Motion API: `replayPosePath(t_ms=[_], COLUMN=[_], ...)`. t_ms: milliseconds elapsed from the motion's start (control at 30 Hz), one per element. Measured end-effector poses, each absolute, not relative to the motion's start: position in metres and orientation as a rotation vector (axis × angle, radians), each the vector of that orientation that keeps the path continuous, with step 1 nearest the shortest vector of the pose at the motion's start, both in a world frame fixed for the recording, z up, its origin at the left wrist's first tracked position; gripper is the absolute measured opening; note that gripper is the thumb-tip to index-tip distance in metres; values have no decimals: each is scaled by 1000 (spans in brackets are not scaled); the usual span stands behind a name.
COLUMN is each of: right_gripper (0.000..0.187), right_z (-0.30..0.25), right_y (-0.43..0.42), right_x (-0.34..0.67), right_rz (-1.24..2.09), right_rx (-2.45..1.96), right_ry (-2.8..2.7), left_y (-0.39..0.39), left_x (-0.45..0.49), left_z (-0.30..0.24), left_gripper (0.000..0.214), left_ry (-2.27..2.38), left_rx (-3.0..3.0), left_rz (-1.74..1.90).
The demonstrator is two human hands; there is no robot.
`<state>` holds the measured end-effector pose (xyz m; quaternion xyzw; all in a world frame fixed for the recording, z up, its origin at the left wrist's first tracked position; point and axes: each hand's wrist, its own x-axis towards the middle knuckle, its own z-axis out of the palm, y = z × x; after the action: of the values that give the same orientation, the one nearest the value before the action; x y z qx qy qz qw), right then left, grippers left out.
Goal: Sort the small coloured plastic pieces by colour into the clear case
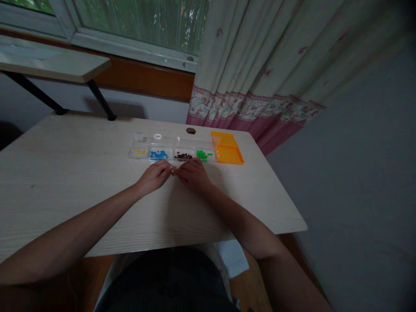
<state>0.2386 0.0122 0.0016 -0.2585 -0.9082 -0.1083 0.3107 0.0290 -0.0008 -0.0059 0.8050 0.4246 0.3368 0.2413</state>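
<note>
My left hand [157, 175] and my right hand [194, 175] meet just in front of a clear compartment box [172, 159], fingers pinched together. Between their fingertips is a small pale piece [173, 171], too small to make out. The box lies open, its compartments holding yellow pieces [139, 151], blue pieces [159, 154], dark brown pieces [183, 156] and green pieces [202, 154]. My right hand covers part of the box's front edge near the brown and green pieces.
An orange tray [230, 149] stands against the right end of the box. Behind it is a round cable hole [191, 131] in the pale desk [81, 186]. A raised shelf [55, 65] on black legs stands at the back left. A curtain [247, 78] hangs behind the desk.
</note>
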Motion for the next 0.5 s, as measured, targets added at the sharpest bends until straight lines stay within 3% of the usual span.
replayPosePath(t_ms=[300, 500], right_gripper=[15, 23], right_z=[24, 58], right_y=[17, 47], right_x=[255, 327], right_rz=[-322, -468], right_rx=[-761, -1033], right_ry=[-2389, -2186], left_y=[-4, -4], left_x=[29, 28], left_z=[-2, -1], left_gripper=[41, 39], left_ry=[1189, 1169], left_rx=[2188, 2207], left_rz=[923, 883])
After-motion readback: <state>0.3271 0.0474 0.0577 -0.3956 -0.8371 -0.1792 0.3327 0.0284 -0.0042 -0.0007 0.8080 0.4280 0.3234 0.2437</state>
